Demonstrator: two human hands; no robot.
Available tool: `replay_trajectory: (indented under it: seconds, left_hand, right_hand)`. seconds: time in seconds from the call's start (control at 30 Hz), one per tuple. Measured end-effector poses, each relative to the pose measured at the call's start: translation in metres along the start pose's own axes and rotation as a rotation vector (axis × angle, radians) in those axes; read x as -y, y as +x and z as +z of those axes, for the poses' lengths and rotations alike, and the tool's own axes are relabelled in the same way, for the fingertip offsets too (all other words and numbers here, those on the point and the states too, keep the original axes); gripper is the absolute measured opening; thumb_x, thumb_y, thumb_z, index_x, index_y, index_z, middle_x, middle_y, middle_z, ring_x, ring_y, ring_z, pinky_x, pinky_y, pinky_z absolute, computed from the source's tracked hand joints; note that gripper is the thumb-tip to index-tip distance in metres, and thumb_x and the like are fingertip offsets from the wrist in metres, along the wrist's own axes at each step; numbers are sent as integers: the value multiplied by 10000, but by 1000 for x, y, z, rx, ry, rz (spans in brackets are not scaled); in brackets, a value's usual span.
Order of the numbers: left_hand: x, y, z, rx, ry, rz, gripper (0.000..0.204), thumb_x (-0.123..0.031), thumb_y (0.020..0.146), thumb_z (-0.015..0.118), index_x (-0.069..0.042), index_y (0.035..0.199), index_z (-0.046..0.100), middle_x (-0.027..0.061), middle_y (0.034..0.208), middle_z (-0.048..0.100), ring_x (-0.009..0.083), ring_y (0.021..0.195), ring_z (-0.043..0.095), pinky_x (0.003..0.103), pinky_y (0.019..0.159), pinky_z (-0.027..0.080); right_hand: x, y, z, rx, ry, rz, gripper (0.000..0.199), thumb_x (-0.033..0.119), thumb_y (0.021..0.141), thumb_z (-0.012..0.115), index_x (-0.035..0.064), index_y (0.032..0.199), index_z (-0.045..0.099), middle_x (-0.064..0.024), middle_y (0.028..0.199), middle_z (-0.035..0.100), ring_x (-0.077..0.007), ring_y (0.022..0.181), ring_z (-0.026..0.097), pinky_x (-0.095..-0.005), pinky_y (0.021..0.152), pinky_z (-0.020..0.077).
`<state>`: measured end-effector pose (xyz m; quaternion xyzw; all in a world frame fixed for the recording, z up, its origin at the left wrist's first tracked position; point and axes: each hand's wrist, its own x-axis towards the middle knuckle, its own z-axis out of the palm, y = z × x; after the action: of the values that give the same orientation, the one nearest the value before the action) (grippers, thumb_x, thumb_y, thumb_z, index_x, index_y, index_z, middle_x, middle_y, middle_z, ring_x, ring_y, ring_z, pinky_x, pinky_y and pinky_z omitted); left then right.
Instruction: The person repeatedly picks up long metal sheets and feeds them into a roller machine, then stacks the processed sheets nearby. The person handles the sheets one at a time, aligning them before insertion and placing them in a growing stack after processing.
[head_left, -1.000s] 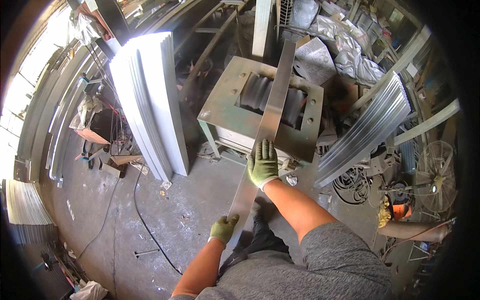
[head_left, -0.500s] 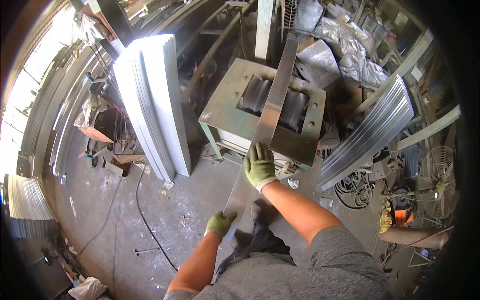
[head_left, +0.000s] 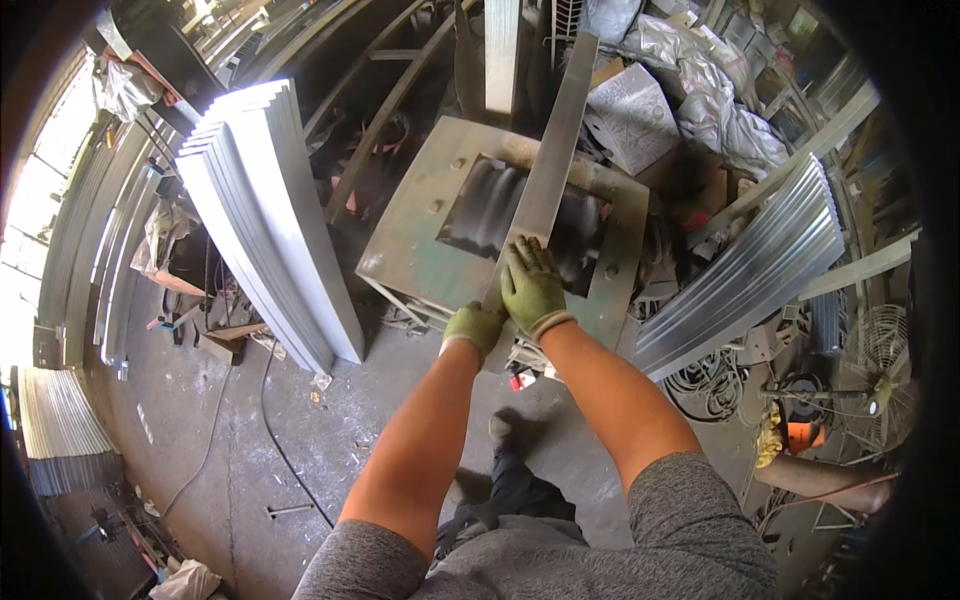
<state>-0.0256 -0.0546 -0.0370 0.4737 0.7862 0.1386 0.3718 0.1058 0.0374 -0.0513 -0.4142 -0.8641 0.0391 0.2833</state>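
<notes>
Head view: a long flat metal strip (head_left: 548, 165) runs from the picture's centre up toward 12 o'clock, lying across a worn greenish steel machine table (head_left: 420, 235) whose dark opening shows ribbed rollers (head_left: 490, 205). The right hand (head_left: 531, 285), in a green glove, lies palm down on the strip's near end, fingers spread flat rather than wrapped around it. The left hand (head_left: 474, 327), also gloved, is closed around the strip's near edge just at 7 o'clock of the right hand. At 9 o'clock of the table, 1 stack of pale metal sheets (head_left: 270, 215) stands on edge on the grey concrete floor (head_left: 250, 440), with a black cable (head_left: 285, 455) trailing across it. At 3 o'clock a bundle of corrugated strips (head_left: 750, 265) leans beside crumpled plastic sheeting (head_left: 700, 90), and a fan (head_left: 880, 365) stands near coiled wire at 4 o'clock. More corrugated sheet (head_left: 60, 440) lies at 8 o'clock near the bright doorway.
</notes>
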Motion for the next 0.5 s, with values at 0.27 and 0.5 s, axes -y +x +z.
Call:
replay_trajectory:
  seconds: [0.27, 0.5]
  left_hand:
    - [-14, 2, -9, 25, -30, -33, 848, -767, 992, 538, 3, 1288, 737, 292, 1276, 740, 454, 1243, 684, 490, 1043, 538]
    - [-1, -47, 5, 32, -186, -95, 792, -718, 995, 582, -10, 1316, 730, 278, 1266, 749, 446, 1229, 691, 485, 1051, 535]
  right_hand:
    - [-42, 41, -1, 23, -109, 51, 458, 264, 1022, 596, 22, 1411, 625, -192, 1500, 606, -387, 1417, 539, -536, 1235, 371]
    - [-55, 70, 19, 44, -262, 26, 470, 325, 1052, 539, 23, 1398, 640, -212, 1486, 621, -399, 1410, 544, -557, 1226, 362]
